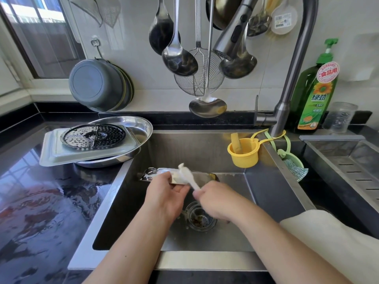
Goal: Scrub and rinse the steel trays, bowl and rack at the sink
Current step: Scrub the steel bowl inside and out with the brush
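Head view: left hand (164,193) fingers curl round a steel tray (184,177); right hand (215,199) fingers grip a white brush (187,175).

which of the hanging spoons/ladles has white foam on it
The lowest ladle, hanging in the middle just above the sink's back edge: white suds sit where its handle meets the bowl. The other ladles hang higher and look clean.

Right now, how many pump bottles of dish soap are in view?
1. The green dish soap bottle stands on the counter behind the sink's right corner, between the faucet and a clear jar. No other shows; the frame edge may hide more.
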Motion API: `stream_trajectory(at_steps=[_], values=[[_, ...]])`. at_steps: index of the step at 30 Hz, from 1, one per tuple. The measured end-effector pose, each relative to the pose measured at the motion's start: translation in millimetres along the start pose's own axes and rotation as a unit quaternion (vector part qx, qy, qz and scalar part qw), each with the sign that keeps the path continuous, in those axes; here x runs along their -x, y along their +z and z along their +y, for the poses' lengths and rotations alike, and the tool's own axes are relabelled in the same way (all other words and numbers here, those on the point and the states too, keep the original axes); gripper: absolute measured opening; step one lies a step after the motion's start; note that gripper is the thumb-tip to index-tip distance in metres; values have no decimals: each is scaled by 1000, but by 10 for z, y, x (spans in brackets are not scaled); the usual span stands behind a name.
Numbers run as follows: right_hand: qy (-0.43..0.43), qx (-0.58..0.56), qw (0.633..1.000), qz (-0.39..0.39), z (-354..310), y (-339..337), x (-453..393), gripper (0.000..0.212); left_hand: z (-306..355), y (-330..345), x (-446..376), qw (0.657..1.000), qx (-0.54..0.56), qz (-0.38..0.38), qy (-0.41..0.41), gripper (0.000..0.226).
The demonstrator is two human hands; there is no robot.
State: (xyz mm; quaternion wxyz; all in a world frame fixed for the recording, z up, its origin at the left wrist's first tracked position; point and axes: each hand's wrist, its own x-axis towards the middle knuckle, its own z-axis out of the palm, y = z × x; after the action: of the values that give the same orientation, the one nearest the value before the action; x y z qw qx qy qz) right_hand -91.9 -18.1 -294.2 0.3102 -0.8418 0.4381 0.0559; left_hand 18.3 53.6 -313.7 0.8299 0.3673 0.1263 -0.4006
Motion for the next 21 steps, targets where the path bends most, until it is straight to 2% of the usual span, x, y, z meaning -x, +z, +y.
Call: stream_trajectory(at_steps=[3, 6, 9, 12, 14, 18, 21], values=[[-22, 32, 999, -14, -44, 9, 52, 39, 43, -27, -45, 1000, 20, 12, 0, 33], [22, -18, 1000, 11, 45, -172, 61, 44, 159, -60, -65, 997, 59, 26, 30, 33], [55, -20, 998, 25, 108, -257, 79, 49, 203, -43, -37, 995, 86, 28, 45, 28], [13, -4, 1000, -1, 53, -152, 103, 48, 98, 11, 44, 999, 47, -8, 9, 17], [-31, 33, 999, -31, -19, -67, 136, 43, 36, 19, 60, 999, 19, -24, -24, 19], [-36, 36, 998, -42, -35, -93, 190, 39, 128, -34, -39, 999, 34, -2, 13, 30], [-23, 14, 999, -37, 82, -122, 142, 38, 192, -62, -71, 996, 76, 25, 35, 28]])
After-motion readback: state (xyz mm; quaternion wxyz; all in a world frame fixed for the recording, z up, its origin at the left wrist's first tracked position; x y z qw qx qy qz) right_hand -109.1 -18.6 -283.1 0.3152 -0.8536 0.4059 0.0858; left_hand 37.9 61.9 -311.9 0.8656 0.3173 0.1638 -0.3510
